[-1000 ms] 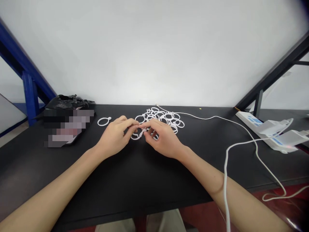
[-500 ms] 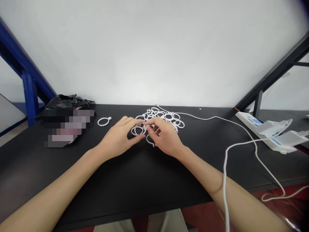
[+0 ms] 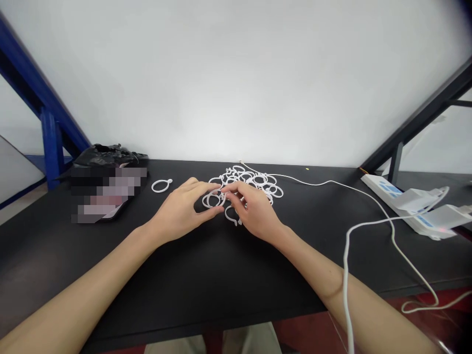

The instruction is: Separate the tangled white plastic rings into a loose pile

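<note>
A heap of white plastic rings (image 3: 258,181) lies on the black table (image 3: 206,275) at its middle back. My left hand (image 3: 182,209) and my right hand (image 3: 254,209) meet at the heap's near left edge. Both pinch one white ring (image 3: 214,199) between thumb and fingers, holding it just above the table. Another ring, with a gap in it (image 3: 231,216), lies under my right hand's fingers. A single ring with a small tab (image 3: 161,185) lies apart, to the left of my left hand.
A black bag and a blurred flat object (image 3: 106,189) sit at the back left. A white cable (image 3: 346,231) runs from the heap across the right side and off the front edge. White power strips with adapters (image 3: 416,204) lie at the far right. Blue and black frame struts flank the table.
The ring held between both hands has been lifted clear and turned flat toward me. A gapped ring now lies loose under my right hand. The view has shifted slightly.
</note>
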The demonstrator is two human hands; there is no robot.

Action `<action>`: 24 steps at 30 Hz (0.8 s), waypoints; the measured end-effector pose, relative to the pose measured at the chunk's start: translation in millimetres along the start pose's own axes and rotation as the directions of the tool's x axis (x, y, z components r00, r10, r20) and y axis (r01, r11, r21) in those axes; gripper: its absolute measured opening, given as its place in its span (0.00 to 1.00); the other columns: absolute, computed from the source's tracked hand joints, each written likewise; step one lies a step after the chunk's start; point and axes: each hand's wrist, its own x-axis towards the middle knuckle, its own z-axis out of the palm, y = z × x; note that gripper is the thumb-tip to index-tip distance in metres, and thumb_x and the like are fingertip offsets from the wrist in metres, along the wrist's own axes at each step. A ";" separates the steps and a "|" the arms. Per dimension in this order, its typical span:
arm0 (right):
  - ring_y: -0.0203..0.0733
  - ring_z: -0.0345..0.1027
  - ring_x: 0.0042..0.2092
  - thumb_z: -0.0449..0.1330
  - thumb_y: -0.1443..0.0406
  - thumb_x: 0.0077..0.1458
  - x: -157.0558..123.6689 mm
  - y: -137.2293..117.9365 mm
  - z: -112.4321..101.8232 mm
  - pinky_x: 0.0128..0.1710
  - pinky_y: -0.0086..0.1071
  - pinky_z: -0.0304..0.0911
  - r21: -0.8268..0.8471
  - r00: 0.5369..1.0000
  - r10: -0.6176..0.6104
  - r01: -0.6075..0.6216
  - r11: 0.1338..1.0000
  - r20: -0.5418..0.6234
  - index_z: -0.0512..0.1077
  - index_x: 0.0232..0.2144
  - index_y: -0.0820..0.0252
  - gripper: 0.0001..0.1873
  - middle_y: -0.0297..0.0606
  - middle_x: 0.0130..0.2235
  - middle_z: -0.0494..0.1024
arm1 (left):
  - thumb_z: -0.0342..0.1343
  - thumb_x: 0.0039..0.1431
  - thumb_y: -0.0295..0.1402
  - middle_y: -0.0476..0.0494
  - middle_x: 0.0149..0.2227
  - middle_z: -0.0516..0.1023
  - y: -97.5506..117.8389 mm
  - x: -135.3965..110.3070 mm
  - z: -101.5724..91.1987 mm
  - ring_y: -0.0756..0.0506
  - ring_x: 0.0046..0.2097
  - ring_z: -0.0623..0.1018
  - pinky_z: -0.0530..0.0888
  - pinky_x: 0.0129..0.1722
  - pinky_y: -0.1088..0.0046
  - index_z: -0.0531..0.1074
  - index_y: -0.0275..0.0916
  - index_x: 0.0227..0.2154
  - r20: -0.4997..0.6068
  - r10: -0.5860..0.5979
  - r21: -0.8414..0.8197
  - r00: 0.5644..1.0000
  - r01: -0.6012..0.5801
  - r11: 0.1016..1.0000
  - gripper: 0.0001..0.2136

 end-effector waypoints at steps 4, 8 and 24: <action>0.37 0.72 0.37 0.53 0.67 0.64 0.8 -1.9 -2.5 0.38 0.32 0.65 -0.020 1.000 -0.009 0.009 1.000 0.000 0.72 0.39 0.57 0.08 0.35 0.39 0.80 | 0.56 0.60 0.49 0.45 0.44 0.78 1.2 -0.2 -0.1 0.43 0.44 0.74 0.73 0.44 0.66 0.71 0.43 0.51 0.008 -0.027 0.000 1.000 0.027 1.000 0.21; 0.37 0.72 0.37 0.52 0.66 0.64 0.7 -1.1 -1.3 0.40 0.32 0.66 -0.027 1.000 0.007 -0.007 1.000 0.009 0.73 0.41 0.56 0.09 0.35 0.40 0.80 | 0.56 0.59 0.49 0.46 0.43 0.77 1.1 -0.2 -0.3 0.44 0.43 0.75 0.74 0.43 0.67 0.71 0.44 0.51 0.012 -0.055 -0.005 0.998 0.055 0.998 0.21; 0.50 0.61 0.51 0.58 0.65 0.61 -7.0 1.5 17.8 0.53 0.46 0.62 -0.460 0.973 -0.096 0.184 0.868 0.209 0.75 0.39 0.60 0.07 0.46 0.48 0.73 | 0.48 0.60 0.39 0.29 0.44 0.77 -52.3 0.0 -8.8 0.28 0.49 0.72 0.71 0.42 0.49 0.70 0.38 0.48 -0.158 -0.365 0.508 0.917 0.393 0.767 0.17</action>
